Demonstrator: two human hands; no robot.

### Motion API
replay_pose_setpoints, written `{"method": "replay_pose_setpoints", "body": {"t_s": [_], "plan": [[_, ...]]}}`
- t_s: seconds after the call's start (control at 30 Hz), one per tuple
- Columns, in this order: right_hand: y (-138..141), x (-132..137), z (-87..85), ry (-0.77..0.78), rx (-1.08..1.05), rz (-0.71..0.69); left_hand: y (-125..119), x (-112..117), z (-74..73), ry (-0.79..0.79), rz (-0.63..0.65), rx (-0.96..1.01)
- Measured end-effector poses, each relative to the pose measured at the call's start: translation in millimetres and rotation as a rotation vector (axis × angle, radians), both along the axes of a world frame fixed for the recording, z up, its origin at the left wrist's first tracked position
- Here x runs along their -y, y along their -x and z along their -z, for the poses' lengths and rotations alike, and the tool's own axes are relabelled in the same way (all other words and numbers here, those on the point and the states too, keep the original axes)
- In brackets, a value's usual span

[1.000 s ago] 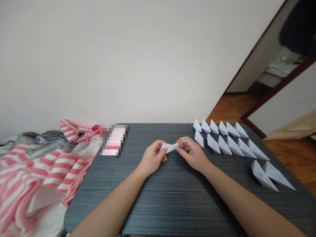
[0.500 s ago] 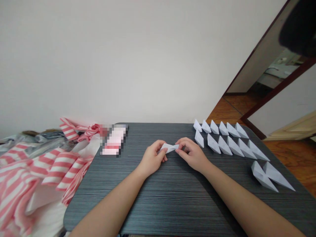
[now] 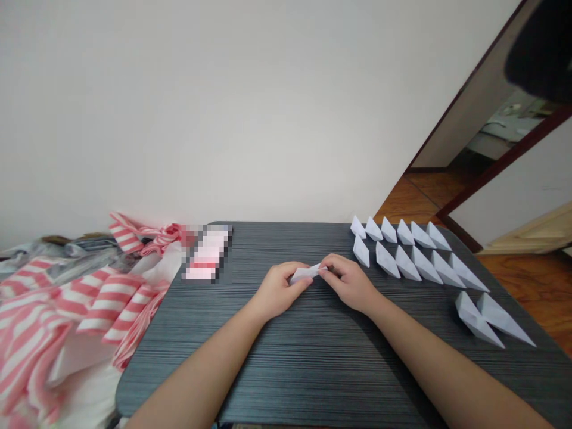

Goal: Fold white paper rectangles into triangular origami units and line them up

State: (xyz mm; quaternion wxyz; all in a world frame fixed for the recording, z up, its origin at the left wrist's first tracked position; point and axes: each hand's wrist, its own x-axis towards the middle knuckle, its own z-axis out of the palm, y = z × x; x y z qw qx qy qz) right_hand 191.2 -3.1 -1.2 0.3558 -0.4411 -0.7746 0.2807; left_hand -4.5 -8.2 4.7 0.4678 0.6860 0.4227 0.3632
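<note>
Between my two hands, just above the middle of the dark table, is a small piece of folded white paper (image 3: 304,273). My left hand (image 3: 277,292) pinches its left part, thumb in front and fingers behind. At the paper's right end, the thumb and fingertips of my right hand (image 3: 351,281) are closed on it. Both hands partly cover the paper, so its full shape is hidden. To the right stand several folded white paper boats (image 3: 406,263) in two rows, and two more paper boats (image 3: 478,322) sit nearer me.
The dark wood-grain table (image 3: 286,369) meets a pale wall (image 3: 268,119). A blurred-out pink and white rectangular object (image 3: 208,253) lies at the table's back left. Red-and-white striped cloth (image 3: 107,304) is heaped left of the table. A doorway and wooden floor (image 3: 522,286) lie right.
My left thumb has shifted right along the paper, and its fingers have drawn in behind. My hands have come slightly closer together and lower. The paper boats stand as before.
</note>
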Motion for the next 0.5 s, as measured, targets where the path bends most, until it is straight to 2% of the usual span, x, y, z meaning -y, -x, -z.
{"method": "replay_pose_setpoints", "body": {"t_s": [0.13, 0.27, 0.33, 0.5], "plan": [[2, 1, 1.0, 0.019, -0.045, -0.047, 1, 0, -1.9, -0.016, 0.003, -0.079], [2, 1, 8.8, 0.054, -0.107, 0.089, 3, -1, 1.8, 0.065, -0.014, -0.082], [0, 0, 10.1, 0.006, -0.084, 0.096, 3, -2, 2.6, 0.067, -0.023, -0.065], [-3, -3, 7.6, -0.145, -0.022, 0.01, 1, -2, 1.8, -0.015, -0.05, -0.059]]}}
